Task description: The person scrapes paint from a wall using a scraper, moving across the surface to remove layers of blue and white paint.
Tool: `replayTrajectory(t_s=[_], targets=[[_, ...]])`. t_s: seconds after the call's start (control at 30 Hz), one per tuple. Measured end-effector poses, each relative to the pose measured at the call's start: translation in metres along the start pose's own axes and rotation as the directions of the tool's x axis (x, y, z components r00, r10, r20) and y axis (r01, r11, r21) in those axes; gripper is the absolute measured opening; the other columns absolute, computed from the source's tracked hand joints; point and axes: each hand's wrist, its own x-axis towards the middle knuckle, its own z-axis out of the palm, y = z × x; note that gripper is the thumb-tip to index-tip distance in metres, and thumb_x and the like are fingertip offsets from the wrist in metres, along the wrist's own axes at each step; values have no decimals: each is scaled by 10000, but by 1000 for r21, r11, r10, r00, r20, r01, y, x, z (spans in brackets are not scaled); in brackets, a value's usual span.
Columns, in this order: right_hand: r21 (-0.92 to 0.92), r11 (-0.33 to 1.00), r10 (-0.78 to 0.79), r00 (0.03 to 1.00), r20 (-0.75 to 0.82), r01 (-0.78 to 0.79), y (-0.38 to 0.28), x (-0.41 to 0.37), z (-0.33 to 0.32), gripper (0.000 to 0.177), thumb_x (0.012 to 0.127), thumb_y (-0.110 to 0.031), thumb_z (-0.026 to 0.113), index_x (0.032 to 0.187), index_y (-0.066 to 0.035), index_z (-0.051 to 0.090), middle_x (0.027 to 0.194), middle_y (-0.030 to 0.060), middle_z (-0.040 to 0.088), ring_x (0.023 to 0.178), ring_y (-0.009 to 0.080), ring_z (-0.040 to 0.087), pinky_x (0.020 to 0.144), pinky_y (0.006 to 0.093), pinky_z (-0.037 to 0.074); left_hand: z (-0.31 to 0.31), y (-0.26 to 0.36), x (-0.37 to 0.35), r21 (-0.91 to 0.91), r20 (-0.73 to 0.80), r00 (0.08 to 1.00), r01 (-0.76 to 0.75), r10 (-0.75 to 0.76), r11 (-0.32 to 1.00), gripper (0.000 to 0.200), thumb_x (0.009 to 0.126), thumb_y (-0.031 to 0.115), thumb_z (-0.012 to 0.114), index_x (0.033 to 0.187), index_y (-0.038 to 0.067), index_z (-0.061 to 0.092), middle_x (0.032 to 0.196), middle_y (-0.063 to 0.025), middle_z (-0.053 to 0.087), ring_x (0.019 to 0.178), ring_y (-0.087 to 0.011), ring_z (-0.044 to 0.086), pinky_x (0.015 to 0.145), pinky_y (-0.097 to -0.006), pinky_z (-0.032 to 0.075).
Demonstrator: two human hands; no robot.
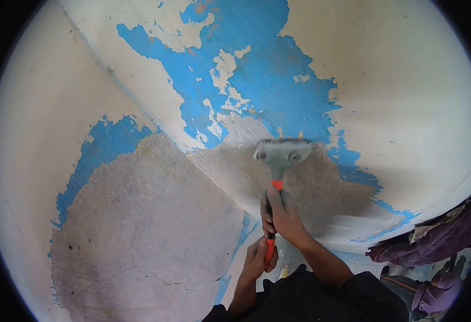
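A scraper [281, 152] with a wide metal head and a red and black handle has its blade against the wall, at the lower edge of a blue painted patch [278, 80]. My right hand [284, 214] is wrapped round the upper handle, just below the head. Lower down, my left hand [257, 258] grips the red end of the handle. Bare grey plaster [326, 188] shows around and below the blade. Two small flakes stand at the blade's edge.
A larger bare plaster area [144, 231] with a crack lies left of the wall corner [112, 75]. Cream paint [396, 96] covers the wall at right. Purple cloth [434, 236] and a dark bag-like item [402, 287] are at lower right.
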Motion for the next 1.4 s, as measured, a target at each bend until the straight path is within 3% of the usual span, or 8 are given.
replayTrajectory(t_s=[0.23, 0.47, 0.57, 0.8, 0.87, 1.1, 1.23, 1.4], targets=[[-24, 989, 146, 989, 6, -146, 46, -7, -12, 423, 1014, -412, 377, 773, -64, 374, 537, 6, 383, 368, 104, 412, 370, 277, 419, -9, -26, -24, -158, -12, 980, 195, -200, 968, 480, 1026, 483, 287, 988, 28, 433, 553, -49, 436, 368, -112, 379, 363, -241, 316], [16, 999, 39, 995, 96, -41, -26, 10, 15, 428, 1012, -386, 413, 744, -52, 399, 532, 3, 390, 367, 105, 423, 371, 269, 406, -3, 33, 1, -105, 116, 993, 45, -32, 994, 532, 1018, 500, 300, 1029, -15, 436, 555, -48, 430, 370, -108, 376, 357, -239, 313], [22, 1000, 18, 995, 100, -20, -23, 9, 16, 425, 1011, -394, 407, 754, -56, 394, 534, 2, 388, 369, 106, 422, 371, 268, 400, 1, 38, -5, -103, 70, 997, 53, -46, 993, 542, 1016, 504, 308, 1054, -18, 446, 563, -43, 429, 378, -103, 372, 362, -236, 306], [21, 987, 157, 982, 103, -160, 45, 0, -11, 435, 1015, -430, 362, 768, -72, 368, 530, 16, 383, 370, 120, 411, 394, 290, 434, -9, -21, -27, -141, -24, 974, 220, -226, 965, 663, 1020, 506, 279, 1395, -38, 345, 568, -22, 417, 379, -103, 361, 381, -238, 314], [43, 980, 190, 977, 100, -195, 50, -3, -13, 435, 1015, -432, 358, 771, -72, 362, 532, 19, 385, 370, 123, 410, 395, 294, 436, -8, -17, -27, -132, -35, 976, 209, -215, 969, 617, 1023, 497, 284, 1311, -34, 406, 566, -24, 420, 382, -101, 370, 381, -237, 313], [52, 999, 10, 994, 107, -15, -18, 7, 9, 435, 1010, -437, 374, 789, -63, 384, 537, 9, 398, 372, 102, 426, 381, 268, 421, 0, 37, -1, 48, 27, 1000, 4, -6, 999, 490, 1031, 462, 299, 911, 15, 457, 573, -44, 454, 393, -90, 385, 382, -227, 314], [70, 997, -19, 993, 115, 11, -27, 5, 5, 440, 1010, -442, 370, 794, -59, 389, 537, 10, 401, 372, 103, 425, 385, 267, 424, 9, 46, 2, 69, 14, 1000, -2, 1, 998, 491, 1031, 456, 309, 897, 11, 469, 574, -48, 464, 398, -89, 404, 384, -228, 318], [90, 993, 67, 994, 88, -75, 23, -8, -17, 435, 1013, -435, 365, 795, -60, 391, 538, 17, 401, 384, 114, 430, 394, 280, 430, -4, -1, -14, 43, -12, 993, 115, -115, 992, 490, 1026, 464, 323, 894, 17, 473, 581, -46, 466, 404, -93, 414, 386, -229, 322]])
